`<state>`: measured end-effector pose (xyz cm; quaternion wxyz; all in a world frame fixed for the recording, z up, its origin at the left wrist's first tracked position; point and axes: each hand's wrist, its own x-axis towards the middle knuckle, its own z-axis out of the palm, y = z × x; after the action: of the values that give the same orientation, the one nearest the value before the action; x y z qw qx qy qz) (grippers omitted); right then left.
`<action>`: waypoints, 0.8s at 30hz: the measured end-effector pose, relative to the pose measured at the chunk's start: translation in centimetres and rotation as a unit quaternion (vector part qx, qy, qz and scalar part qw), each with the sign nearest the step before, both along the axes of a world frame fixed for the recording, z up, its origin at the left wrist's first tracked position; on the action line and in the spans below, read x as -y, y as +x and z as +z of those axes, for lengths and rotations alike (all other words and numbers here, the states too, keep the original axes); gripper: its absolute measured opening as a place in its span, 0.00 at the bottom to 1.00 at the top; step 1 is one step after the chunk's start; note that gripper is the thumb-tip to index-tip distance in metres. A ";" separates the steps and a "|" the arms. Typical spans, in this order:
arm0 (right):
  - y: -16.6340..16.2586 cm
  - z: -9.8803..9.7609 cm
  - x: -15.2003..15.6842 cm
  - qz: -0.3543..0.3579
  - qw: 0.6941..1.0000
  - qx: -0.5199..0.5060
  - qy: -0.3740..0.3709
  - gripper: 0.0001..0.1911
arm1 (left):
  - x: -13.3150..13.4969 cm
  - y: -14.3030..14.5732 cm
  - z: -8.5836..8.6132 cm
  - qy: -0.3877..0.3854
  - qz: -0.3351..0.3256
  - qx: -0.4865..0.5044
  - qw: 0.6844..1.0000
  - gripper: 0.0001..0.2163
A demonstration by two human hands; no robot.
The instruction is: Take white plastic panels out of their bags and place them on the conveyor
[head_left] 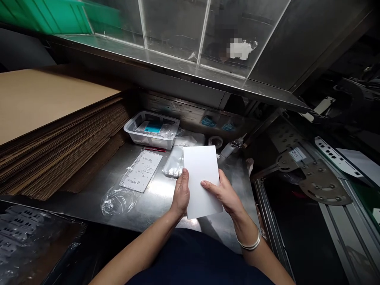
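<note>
Between my two hands is a plain white rectangular card or sheet stack (202, 166), held above the metal table; its exact thickness is hidden. My left hand (181, 194) grips its left edge with the thumb up along the side. From the right, my right hand (225, 194) holds it with the thumb lying on its face and the fingers behind. Left of my hands lies a printed white sheet (141, 171) with small drawings, and by it crumpled clear plastic (118, 201). Just behind the card are clear plastic bags (173, 162).
A tall stack of flat cardboard (89, 138) fills the left side. At the table's back stand a white plastic basket (151, 140) and small bottles (229, 149). A metal shelf edge (178, 67) hangs overhead. Machine parts (323, 182) stand at right, bagged metal pieces (20, 233) lower left.
</note>
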<state>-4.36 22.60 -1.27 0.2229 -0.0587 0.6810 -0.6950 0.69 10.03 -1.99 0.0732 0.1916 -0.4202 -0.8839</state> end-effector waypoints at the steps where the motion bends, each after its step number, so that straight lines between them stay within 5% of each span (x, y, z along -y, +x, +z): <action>1: 0.0 0.2 -0.2 0.011 1.000 0.013 -0.015 0.30 | 0.1 0.0 -0.1 0.004 -0.001 0.006 1.000 0.24; 6: -0.3 0.6 -1.4 0.038 0.992 0.078 -0.089 0.32 | 0.3 -0.3 -0.1 0.026 0.000 0.024 0.999 0.26; 9: -1.0 -0.2 -3.0 -0.089 0.984 0.098 -0.118 0.25 | 0.3 -0.4 -0.2 0.054 -0.004 0.035 0.998 0.28; 12: -1.8 -1.8 -5.4 -0.236 0.945 0.124 -0.191 0.12 | 0.4 -0.7 -0.3 0.084 -0.013 0.052 0.995 0.30; 15: -1.8 -3.5 -7.3 -0.270 0.923 0.143 -0.235 0.08 | 0.7 -1.0 -0.5 0.099 -0.010 0.067 0.993 0.31; 20: -0.3 -5.1 -7.8 -0.245 0.942 0.132 -0.186 0.17 | 1.0 -1.2 -1.0 0.121 -0.029 0.041 0.991 0.32; 22: 0.4 -5.1 -7.2 -0.246 0.954 0.102 -0.138 0.11 | 1.0 -1.2 -1.1 0.093 -0.024 0.038 0.995 0.28; 24: 1.1 -4.3 -6.3 -0.214 0.969 0.080 -0.091 0.17 | 1.0 -1.1 -1.1 0.049 -0.032 0.025 0.998 0.23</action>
<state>-3.23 28.85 -5.59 0.1170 0.1239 0.5912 -0.7883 -0.36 9.07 -3.12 0.0244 0.2034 -0.3843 -0.9002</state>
